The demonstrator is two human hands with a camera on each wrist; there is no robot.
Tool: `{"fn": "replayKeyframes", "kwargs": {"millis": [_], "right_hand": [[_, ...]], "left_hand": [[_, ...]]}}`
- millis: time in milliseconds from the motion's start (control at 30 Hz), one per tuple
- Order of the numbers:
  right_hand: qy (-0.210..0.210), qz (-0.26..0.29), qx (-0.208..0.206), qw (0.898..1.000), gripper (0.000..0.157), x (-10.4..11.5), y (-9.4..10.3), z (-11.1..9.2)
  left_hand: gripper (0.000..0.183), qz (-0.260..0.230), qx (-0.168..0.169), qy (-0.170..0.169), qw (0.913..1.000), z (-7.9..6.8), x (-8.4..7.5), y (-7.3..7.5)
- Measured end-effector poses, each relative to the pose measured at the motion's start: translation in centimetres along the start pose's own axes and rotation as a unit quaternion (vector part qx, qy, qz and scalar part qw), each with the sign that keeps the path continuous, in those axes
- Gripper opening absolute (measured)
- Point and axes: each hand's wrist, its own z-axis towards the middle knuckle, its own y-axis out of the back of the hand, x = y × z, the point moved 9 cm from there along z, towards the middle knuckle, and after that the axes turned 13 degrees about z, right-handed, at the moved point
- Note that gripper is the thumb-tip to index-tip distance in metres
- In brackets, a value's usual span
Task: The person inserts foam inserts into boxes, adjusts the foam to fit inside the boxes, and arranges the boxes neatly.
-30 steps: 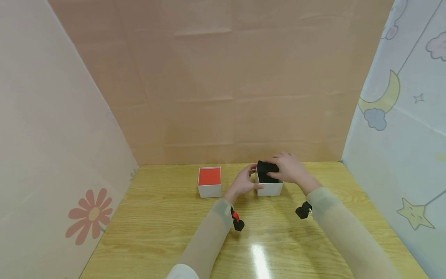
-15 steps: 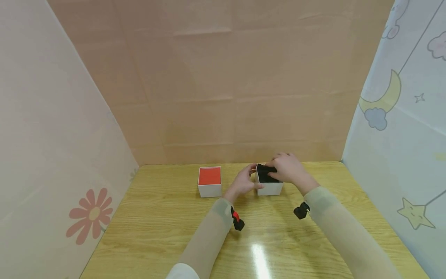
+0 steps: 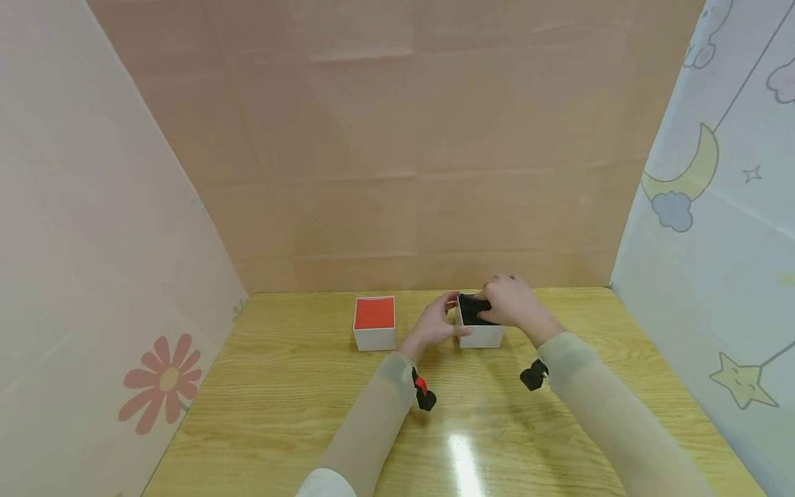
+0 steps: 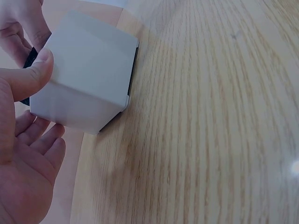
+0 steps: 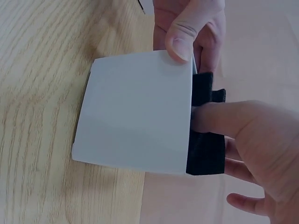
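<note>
A small white open-topped box (image 3: 482, 337) stands on the wooden table near its back edge. Black cloth (image 3: 473, 314) fills its top; in the right wrist view folded layers of this cloth (image 5: 205, 156) stick out past the rim. My left hand (image 3: 431, 326) holds the box at its left side, thumb on the front wall and fingers on the side wall. Over the opening is my right hand (image 3: 514, 301), with its thumb dipped inside the rim against the cloth and its fingers on the cloth's far side. Those right fingertips are partly hidden.
Left of my hands stands a second white box (image 3: 375, 339) with red material (image 3: 375, 313) at its top. A tan backdrop (image 3: 397, 207) rises behind the table (image 3: 298, 400). Patterned white panels flank both sides.
The black cloth that stood up above the box's back rim has gone down into the box. My right hand has shifted slightly left; my left hand stays put.
</note>
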Motion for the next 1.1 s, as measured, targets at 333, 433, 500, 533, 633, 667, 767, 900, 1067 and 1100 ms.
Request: {"fn": "replayKeyframes", "kwargs": {"millis": [333, 433, 500, 533, 633, 667, 767, 900, 1067, 1100], "right_hand": [[-0.007, 0.109, 0.009, 0.994, 0.082, -1.9, -1.0, -0.6], [-0.005, 0.127, 0.009, 0.992, 0.08, -2.2, -1.1, -0.6], [-0.006, 0.136, 0.011, 0.991, 0.076, -2.3, -1.1, -0.6], [-0.004, 0.14, 0.012, 0.99, 0.073, -2.3, -1.1, -0.6], [0.0, 0.154, 0.018, 0.988, 0.066, -2.3, -1.2, -0.5], [0.001, 0.16, 0.021, 0.987, 0.064, -2.3, -1.3, -0.4], [0.004, 0.189, 0.028, 0.982, 0.06, -2.5, -1.7, -0.2], [0.01, 0.224, 0.029, 0.974, 0.056, -2.8, -1.8, -0.2], [0.014, 0.24, 0.026, 0.97, 0.052, -3.1, -1.9, -0.2], [0.015, 0.242, 0.026, 0.97, 0.051, -3.1, -1.9, -0.2]], "left_hand": [[0.089, -0.001, -0.001, -0.007, 1.0, -0.1, 0.0, 0.0], [0.089, -0.003, 0.0, -0.002, 1.0, -0.2, 0.0, 0.0], [0.089, -0.002, 0.001, 0.0, 1.0, -0.2, 0.0, 0.0], [0.089, -0.001, 0.002, 0.002, 1.0, -0.2, 0.0, 0.0], [0.089, 0.003, 0.002, 0.002, 1.0, -0.2, 0.0, 0.0], [0.089, 0.005, 0.002, 0.004, 1.0, -0.2, 0.0, 0.0], [0.09, 0.009, 0.001, 0.006, 0.9999, -0.2, 0.0, 0.0], [0.092, 0.012, 0.001, 0.007, 0.9999, -0.1, 0.0, -0.1], [0.093, 0.009, 0.0, 0.008, 0.9999, -0.1, 0.1, -0.1], [0.093, 0.009, 0.0, 0.008, 0.9999, -0.1, 0.1, -0.1]]}}
